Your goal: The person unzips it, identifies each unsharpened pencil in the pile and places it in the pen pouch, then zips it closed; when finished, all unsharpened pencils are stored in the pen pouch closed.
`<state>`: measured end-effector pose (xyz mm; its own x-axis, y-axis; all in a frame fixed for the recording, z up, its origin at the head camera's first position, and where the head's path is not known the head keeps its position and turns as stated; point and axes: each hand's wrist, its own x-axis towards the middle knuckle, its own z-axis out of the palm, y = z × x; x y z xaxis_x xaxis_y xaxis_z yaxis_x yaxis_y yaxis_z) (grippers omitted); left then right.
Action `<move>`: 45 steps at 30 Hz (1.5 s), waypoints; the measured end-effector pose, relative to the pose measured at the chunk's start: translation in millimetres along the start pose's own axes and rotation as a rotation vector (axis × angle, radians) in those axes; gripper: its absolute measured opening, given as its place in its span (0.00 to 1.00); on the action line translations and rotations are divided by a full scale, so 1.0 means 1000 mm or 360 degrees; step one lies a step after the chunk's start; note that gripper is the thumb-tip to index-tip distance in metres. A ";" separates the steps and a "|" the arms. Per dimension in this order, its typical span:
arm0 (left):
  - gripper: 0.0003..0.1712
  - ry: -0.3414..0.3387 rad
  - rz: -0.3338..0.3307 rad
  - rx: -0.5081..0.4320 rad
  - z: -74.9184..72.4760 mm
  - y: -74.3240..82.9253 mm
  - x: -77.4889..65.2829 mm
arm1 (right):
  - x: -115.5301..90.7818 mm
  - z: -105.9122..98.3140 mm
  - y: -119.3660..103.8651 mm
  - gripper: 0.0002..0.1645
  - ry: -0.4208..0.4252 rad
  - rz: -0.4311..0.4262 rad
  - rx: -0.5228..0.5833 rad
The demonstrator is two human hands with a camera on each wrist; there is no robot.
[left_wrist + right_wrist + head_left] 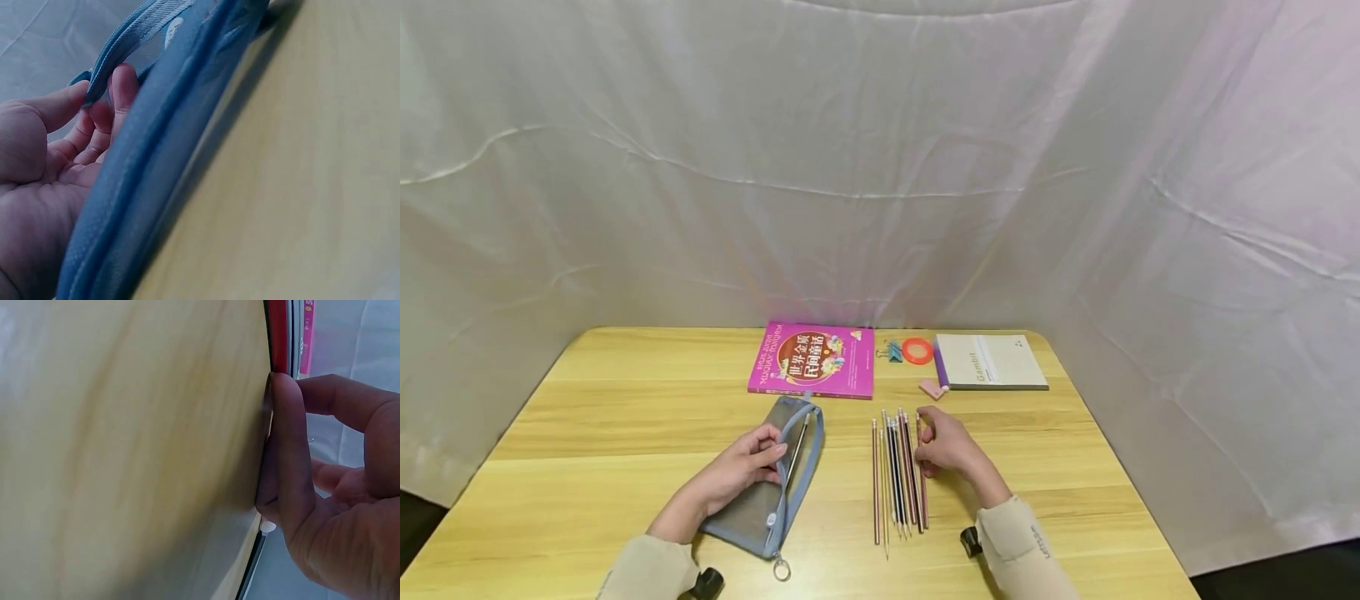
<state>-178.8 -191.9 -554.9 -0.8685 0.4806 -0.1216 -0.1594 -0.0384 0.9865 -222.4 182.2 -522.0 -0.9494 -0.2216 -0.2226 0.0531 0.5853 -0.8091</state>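
Note:
A blue-grey pencil case point(741, 521) with see-through mesh sides lies unzipped. My left hand point(741, 467) pinches one zipper edge of its mouth between thumb and fingers, as the pencil case edge point(119, 56) in the left wrist view shows. One pencil point(797, 450) is inside the mouth. Several pencils point(893, 467) lie side by side at the middle of the table, erasers pointing away. My right hand point(947, 442) has thumb and index finger curled at the rightmost dark red pencil point(923, 500), near its eraser end. In the right wrist view its thumb point(292, 444) hides much of the contact.
A pink book point(812, 360) lies at the back beside blue binder clips point(891, 350) and an orange ring point(917, 351). A pink eraser point(932, 388), a purple pen point(941, 367) and a notebook point(992, 362) are at the back right. Grey curtains point(880, 167) surround the wooden table point(587, 417).

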 end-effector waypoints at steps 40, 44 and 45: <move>0.04 0.0142 0.0082 -0.0167 0.008 -0.002 -0.003 | 0.000 0.080 -0.083 0.51 0.0209 -0.0196 0.1066; 0.01 0.0141 0.0078 -0.0184 0.009 -0.004 -0.002 | -0.001 0.095 -0.090 0.52 0.0163 -0.0205 0.1059; 0.02 0.0142 0.0077 -0.0188 0.009 -0.004 -0.002 | -0.001 0.099 -0.092 0.52 0.0159 -0.0209 0.1046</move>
<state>-172.0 -184.6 -557.4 -0.9140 0.3959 -0.0887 -0.1658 -0.1648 0.9723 -195.5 51.6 -501.0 -0.9832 -0.1668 -0.0739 0.0823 -0.0443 -0.9956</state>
